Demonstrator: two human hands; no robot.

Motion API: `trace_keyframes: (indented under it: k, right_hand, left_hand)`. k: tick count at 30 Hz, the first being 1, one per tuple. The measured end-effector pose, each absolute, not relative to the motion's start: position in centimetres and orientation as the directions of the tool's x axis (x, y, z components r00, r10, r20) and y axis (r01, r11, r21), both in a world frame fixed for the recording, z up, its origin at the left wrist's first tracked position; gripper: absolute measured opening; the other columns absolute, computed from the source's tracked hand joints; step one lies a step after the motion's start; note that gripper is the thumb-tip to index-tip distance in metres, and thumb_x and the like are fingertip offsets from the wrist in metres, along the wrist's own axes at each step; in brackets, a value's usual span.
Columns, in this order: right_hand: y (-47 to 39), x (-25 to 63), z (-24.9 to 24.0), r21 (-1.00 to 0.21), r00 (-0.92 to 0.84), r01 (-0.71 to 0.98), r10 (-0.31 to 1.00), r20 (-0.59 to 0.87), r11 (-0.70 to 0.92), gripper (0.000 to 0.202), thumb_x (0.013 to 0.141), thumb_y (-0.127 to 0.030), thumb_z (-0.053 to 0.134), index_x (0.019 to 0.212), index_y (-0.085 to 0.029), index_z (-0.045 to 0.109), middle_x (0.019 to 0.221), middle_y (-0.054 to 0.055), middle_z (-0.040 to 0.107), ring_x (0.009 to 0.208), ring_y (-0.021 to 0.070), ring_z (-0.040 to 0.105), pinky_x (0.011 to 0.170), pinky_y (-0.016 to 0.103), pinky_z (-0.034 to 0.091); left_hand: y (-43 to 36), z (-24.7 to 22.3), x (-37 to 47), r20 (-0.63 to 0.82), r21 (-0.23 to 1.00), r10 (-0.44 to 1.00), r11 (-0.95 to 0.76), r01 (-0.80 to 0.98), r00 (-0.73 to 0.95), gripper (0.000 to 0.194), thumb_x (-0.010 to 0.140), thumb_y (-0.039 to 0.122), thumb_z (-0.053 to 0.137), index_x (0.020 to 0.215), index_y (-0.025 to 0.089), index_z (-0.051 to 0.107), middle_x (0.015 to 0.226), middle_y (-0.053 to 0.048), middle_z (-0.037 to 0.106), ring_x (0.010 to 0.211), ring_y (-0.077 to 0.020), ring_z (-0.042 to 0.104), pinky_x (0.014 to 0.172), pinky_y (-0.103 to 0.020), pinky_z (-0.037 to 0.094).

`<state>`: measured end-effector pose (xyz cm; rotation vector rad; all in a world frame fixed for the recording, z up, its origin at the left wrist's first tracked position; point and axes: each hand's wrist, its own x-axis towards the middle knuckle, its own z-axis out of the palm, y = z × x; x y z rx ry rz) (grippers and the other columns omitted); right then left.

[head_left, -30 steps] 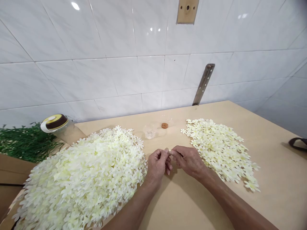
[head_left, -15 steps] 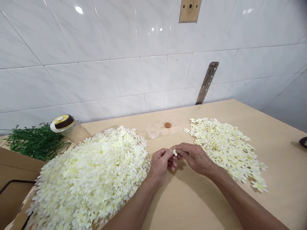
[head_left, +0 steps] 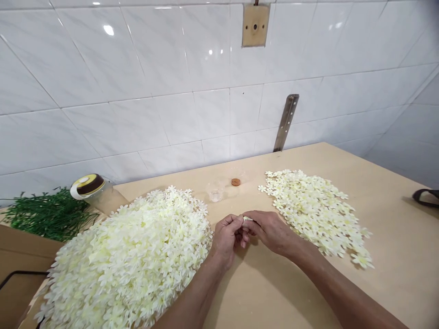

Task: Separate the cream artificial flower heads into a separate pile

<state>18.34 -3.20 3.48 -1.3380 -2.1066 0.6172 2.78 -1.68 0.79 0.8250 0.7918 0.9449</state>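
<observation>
My left hand (head_left: 225,235) and my right hand (head_left: 265,228) meet over the middle of the table, fingertips pinched together. Between them sits a small pale artificial flower (head_left: 247,219), mostly covered by the fingers. Left of my hands rises a large heap of white-yellow artificial flowers (head_left: 137,246). On the right, a flatter spread of similar flowers (head_left: 315,210) lies past my right wrist.
Behind my hands are a small brown round piece (head_left: 235,182) and a clear plastic piece (head_left: 215,194). A jar with a brown-yellow lid (head_left: 89,184) and green artificial foliage (head_left: 46,214) stand at left, near a cardboard box (head_left: 24,260). A black strap-like object (head_left: 425,197) lies far right.
My right fingers have closed further over the flower, so less of it shows. The whole view has tilted up slightly and shifted to the right.
</observation>
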Motion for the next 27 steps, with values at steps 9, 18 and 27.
trace_keyframes:
  k: [9,18,27]
  right_hand:
    - [-3.1,18.9,2.4,-0.402,-0.343,0.800,0.889,0.301,0.445,0.039,0.101,-0.033,0.035,0.068,-0.020,0.050,0.057,-0.002,0.049,0.049,0.0109,0.041,0.053,0.024,0.030]
    - [-2.8,19.0,2.1,-0.558,-0.375,0.659,0.864,0.337,0.504,0.036,0.098,-0.019,0.033,0.127,-0.022,0.054,0.100,0.007,0.068,0.079,0.0161,0.062,0.072,0.029,0.050]
    - [-3.1,17.2,1.9,-0.711,-0.215,0.615,0.940,0.264,0.341,0.039,0.100,-0.040,0.037,0.127,-0.019,0.057,0.074,0.003,0.069,0.066,0.0164,0.065,0.066,0.028,0.052]
  left_hand:
    - [-2.2,-0.2,3.7,-0.193,0.947,0.962,0.234,-0.221,0.194,0.046,0.078,0.060,0.063,0.068,0.016,0.054,0.055,0.001,0.056,0.039,-0.0110,0.052,0.035,-0.021,0.039]
    - [-1.8,0.3,3.3,-0.245,0.870,0.938,0.325,-0.371,0.246,0.029,0.075,0.040,0.068,0.067,0.013,0.058,0.063,-0.003,0.062,0.045,-0.0095,0.053,0.040,-0.020,0.038]
    - [-2.0,0.3,3.3,-0.152,0.898,0.933,0.268,-0.348,0.326,0.033,0.084,0.042,0.062,0.069,0.014,0.059,0.053,-0.001,0.059,0.041,-0.0071,0.047,0.045,-0.019,0.037]
